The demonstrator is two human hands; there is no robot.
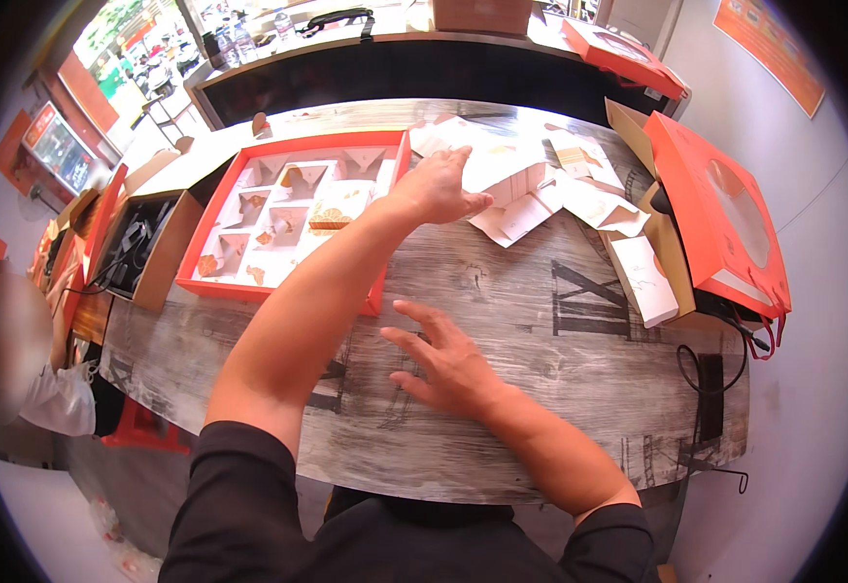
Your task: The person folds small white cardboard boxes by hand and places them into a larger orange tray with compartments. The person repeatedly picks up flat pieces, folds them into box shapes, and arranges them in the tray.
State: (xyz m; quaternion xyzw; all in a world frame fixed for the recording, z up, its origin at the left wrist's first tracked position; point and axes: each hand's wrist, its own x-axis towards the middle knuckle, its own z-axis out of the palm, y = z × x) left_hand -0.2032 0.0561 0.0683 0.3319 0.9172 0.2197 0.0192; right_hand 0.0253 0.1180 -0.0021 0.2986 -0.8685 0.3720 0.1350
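Note:
My left hand [436,188] reaches forward over the table, thumb and fingers apart, with nothing seen in it. It is beside several white folded cartons [516,185] with orange print, lying in a loose pile. Under my left forearm sits a shallow red box [212,219] with a white divided insert; a small white and gold carton [339,209] stands in one part of it. My forearm hides part of the box's near right side. Lower down, my right hand [446,358] hovers above the wood-grain tabletop [482,442], fingers spread and holding nothing.
On the right, a red lidded box [730,209] with a clear window leans on a cardboard carton [677,257]; a black cable [686,369] hangs nearby. At left, an open carton [176,248] holds dark items, and a person [16,340] sits beyond. A counter [395,49] stands behind.

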